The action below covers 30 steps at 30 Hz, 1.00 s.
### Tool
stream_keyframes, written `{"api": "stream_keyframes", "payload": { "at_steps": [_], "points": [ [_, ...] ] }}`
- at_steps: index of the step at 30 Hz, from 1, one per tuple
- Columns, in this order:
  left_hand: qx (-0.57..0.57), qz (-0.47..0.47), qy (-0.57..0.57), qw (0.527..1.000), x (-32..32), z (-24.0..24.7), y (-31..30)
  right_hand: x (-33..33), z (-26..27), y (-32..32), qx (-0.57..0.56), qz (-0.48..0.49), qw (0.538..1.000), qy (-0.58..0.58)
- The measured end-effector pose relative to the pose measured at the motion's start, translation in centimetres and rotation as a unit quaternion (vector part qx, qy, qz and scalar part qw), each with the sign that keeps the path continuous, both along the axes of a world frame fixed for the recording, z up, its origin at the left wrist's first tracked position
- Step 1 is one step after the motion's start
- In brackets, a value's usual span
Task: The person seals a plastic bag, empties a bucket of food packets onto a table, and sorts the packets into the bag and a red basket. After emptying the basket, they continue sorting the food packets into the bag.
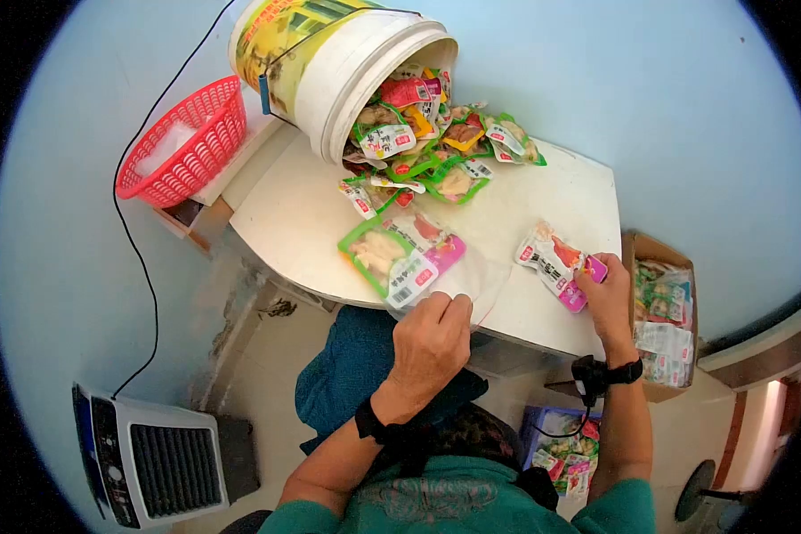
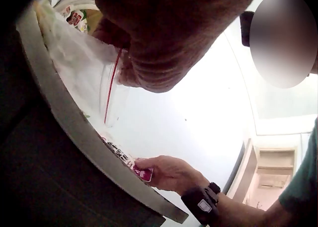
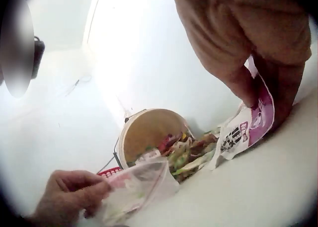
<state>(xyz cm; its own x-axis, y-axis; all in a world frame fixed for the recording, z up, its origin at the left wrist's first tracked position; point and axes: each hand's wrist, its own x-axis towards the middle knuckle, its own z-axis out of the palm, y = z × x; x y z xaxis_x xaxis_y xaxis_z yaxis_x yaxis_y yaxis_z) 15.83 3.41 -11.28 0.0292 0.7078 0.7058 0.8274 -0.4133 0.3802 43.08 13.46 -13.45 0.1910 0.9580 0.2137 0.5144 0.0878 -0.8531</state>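
Plainly, the left wrist view is showing a red seal line (image 2: 113,83) running across the clear zip bag (image 1: 487,280), which the head view is catching only faintly. The right wrist view is looking into the white bucket (image 1: 343,89), tipped on its side with food packets (image 1: 454,182) spilling from its mouth, while only the head view is taking in the cardboard box (image 1: 635,294) beside the table (image 1: 303,236). The bag is lying limp and creased near the table's front edge, with a green-edged packet (image 1: 378,254) and a pink-ended one (image 1: 432,240) showing through it. The left hand (image 1: 432,343) is pinching the bag's near edge, fingers bent close together. Over the table's right side, the right hand (image 1: 607,303) is gripping a white packet (image 1: 554,267) by its purple end, thumb and fingers closed on it. Its small lettering is staying too blurred to read, and the left hand's fingertips are partly hiding behind its knuckles.
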Motion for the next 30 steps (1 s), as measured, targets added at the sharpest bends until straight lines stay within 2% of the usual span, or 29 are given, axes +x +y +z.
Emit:
{"api": "stream_keyframes", "payload": {
  "at_steps": [5, 8, 11, 17, 22, 26, 30],
  "points": [
    [0.000, 0.011, 0.002, 1.000, 0.2, 0.3, 0.3, -1.0, 3.1, -3.1, -0.079, 0.038, 0.967, 0.239],
    [0.007, 0.017, 0.004, 1.000, 0.3, 0.5, 0.4, -1.6, 4.7, -5.7, -0.081, 0.043, 0.963, 0.252],
    [0.008, 0.025, 0.004, 1.000, 0.5, 0.5, 0.4, -1.9, 4.8, -7.6, -0.089, 0.090, 0.947, 0.296],
    [0.010, 0.024, -0.001, 1.000, 0.7, 1.0, 0.3, -4.5, 4.7, -9.1, -0.185, 0.143, 0.888, 0.395],
    [0.004, 0.018, 0.004, 1.000, 0.6, 1.3, 0.0, -7.2, 4.2, -8.9, -0.234, 0.195, 0.817, 0.490],
    [0.003, 0.015, 0.008, 1.000, 0.6, 1.5, -0.2, -9.7, 3.8, -8.3, -0.226, 0.246, 0.751, 0.569],
    [0.013, 0.011, 0.001, 1.000, 0.5, 1.4, -0.3, -11.8, 3.1, -7.1, -0.220, 0.276, 0.714, 0.605]
  ]
}}
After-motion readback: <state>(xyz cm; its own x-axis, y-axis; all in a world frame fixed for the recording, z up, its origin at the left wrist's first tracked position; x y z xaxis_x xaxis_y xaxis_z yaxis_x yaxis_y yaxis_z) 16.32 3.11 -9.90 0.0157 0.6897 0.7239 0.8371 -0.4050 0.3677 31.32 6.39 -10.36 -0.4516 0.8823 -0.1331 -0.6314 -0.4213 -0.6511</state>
